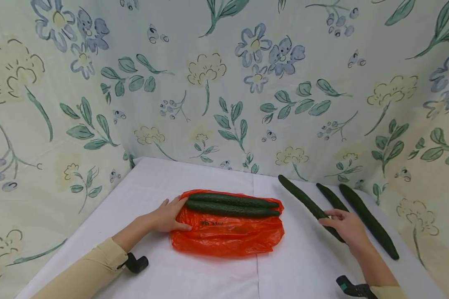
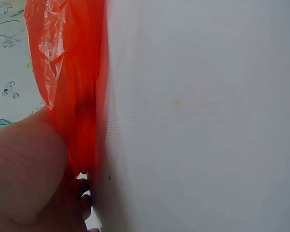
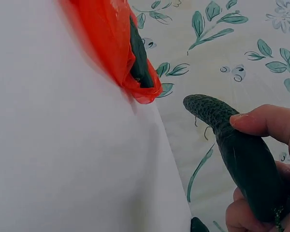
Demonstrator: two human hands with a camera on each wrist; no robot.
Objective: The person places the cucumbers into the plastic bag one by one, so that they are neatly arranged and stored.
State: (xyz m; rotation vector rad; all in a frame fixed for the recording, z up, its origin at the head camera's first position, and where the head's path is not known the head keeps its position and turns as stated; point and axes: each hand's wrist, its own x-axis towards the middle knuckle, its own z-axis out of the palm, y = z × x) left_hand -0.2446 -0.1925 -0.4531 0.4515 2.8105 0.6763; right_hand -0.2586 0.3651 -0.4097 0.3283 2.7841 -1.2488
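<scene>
My right hand [image 1: 345, 226] grips a long dark green cucumber [image 1: 300, 196] near its closer end, thumb along one side. In the right wrist view, the cucumber [image 3: 249, 164] is held above the white surface, its bumpy tip pointing away from the hand. Two more cucumbers lie to the right: one [image 1: 330, 195] partly hidden behind the hand, the other [image 1: 370, 222] farther right. At the left end of a red plastic bag [image 1: 228, 238], my left hand [image 1: 170, 216] holds the bag, with the thumb toward the front. Two cucumbers [image 1: 231, 204] lie side by side on the bag's opened film.
A white cloth covers the table [image 1: 217, 278]. Floral fabric [image 1: 217, 83] hangs behind it and at both sides. Black wrist devices [image 1: 136, 263] sit at both sleeves.
</scene>
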